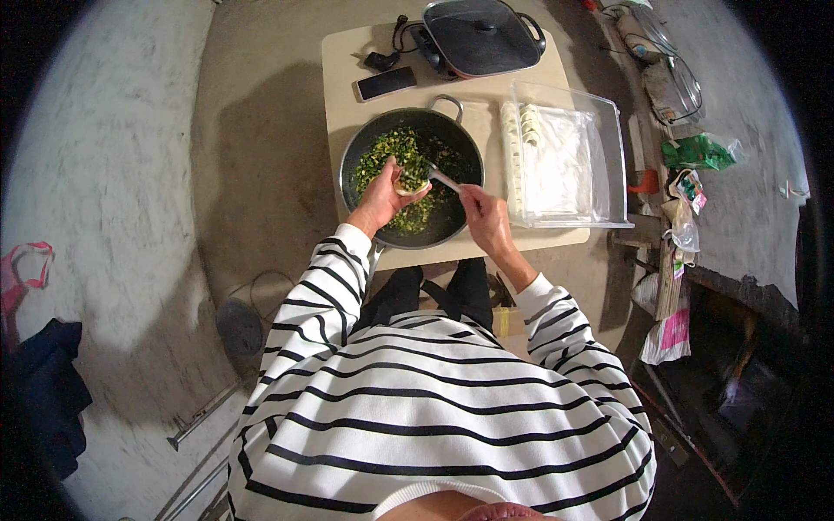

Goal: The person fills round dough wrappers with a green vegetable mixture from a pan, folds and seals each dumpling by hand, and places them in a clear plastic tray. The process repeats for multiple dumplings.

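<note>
My left hand (384,200) cups a round dumpling wrapper (412,189) above a dark wok (449,225). Chopped green and yellow filling (414,173) is heaped on the wrapper. With my right hand (483,215) I grip the pale handle of a spoon (444,180), its bowl end at the filling and partly hidden by it. More of the chopped green and yellow mix (391,144) lies spread over the wok's bottom. To the right, a clear plastic bin (609,176) holds folded dumplings (530,124) in rows along its left side, on a clear plastic sheet (563,176).
A lidded electric skillet (485,42) stands at the table's far end, with a coiled power cord (384,60) and a phone (386,84) nearby. The wok's loop handle (449,104) points away from me. Bags (697,153) and pot lids (677,88) line the right wall.
</note>
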Available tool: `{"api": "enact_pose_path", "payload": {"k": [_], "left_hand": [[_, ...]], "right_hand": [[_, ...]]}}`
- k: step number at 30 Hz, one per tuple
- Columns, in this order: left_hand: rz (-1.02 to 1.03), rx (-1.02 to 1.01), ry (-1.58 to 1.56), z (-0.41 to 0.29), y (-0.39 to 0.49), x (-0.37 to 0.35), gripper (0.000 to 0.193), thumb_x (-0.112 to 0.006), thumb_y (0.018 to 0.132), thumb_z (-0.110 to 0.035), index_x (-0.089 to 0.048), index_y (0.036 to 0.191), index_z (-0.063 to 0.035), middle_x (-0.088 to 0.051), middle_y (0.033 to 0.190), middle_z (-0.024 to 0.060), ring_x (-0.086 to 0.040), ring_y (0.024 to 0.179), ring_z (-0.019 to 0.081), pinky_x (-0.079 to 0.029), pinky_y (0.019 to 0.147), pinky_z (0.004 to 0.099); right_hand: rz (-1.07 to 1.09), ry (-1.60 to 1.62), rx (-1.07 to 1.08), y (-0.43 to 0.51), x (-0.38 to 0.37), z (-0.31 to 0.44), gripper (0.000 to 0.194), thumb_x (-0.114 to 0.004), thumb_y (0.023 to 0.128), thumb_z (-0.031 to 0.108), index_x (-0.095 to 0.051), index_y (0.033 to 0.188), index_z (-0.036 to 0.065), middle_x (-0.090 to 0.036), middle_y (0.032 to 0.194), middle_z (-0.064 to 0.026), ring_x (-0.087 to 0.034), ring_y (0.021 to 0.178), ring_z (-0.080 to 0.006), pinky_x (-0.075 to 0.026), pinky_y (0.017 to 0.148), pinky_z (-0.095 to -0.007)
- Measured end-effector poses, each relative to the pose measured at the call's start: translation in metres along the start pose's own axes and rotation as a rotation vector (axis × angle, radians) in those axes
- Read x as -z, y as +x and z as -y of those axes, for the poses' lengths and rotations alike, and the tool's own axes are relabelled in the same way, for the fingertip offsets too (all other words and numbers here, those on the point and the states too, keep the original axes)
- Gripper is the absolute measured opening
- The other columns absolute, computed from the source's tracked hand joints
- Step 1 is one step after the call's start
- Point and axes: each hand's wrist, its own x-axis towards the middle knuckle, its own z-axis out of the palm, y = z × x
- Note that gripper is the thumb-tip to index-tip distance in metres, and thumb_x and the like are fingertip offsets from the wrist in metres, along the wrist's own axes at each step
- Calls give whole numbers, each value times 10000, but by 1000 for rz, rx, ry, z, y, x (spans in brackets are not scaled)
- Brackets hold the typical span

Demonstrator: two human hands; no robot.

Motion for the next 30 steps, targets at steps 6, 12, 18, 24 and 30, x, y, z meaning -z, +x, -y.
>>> {"api": "enact_pose_path", "payload": {"k": [6,12,18,24,30], "left_hand": [[63,-38,33,-5,-5,9,551,-496,1105,-442,-575,1347,47,-643,1330,217,-673,1201,388,-598,1033,451],[57,-74,55,-4,-9,17,439,-563,1093,-314,-605,1344,43,-673,1285,206,-695,1164,368,-610,1006,434],[41,-70,85,-9,-18,21,338,-571,1087,-192,-637,1320,44,-688,1255,202,-715,1129,353,-634,958,408],[65,-60,94,-12,-23,20,331,-577,1084,-188,-651,1310,43,-684,1273,187,-711,1138,341,-631,962,408],[99,-16,161,-9,-23,15,330,-575,1090,-223,-656,1348,-34,-697,1282,88,-697,1120,201,-619,939,357]], "right_hand": [[-4,118,-383,17,-10,-67,313,-591,1036,216,-733,1164,-31,-674,743,-156,-649,705,-165,-510,656,-379],[154,-330,-198,25,-67,-115,325,-571,1001,236,-754,1121,-5,-741,1018,-282,-728,979,-437,-579,852,-470],[366,-589,-273,22,-95,-121,248,-541,997,194,-694,952,4,-742,964,-231,-707,952,-491,-576,859,-559],[227,-464,197,20,-62,-81,206,-644,978,185,-724,1089,31,-701,1026,-153,-654,934,-382,-561,837,-435],[226,69,367,18,-41,-6,214,-776,871,80,-737,1080,59,-641,948,-122,-649,895,-334,-544,774,-434]]}}
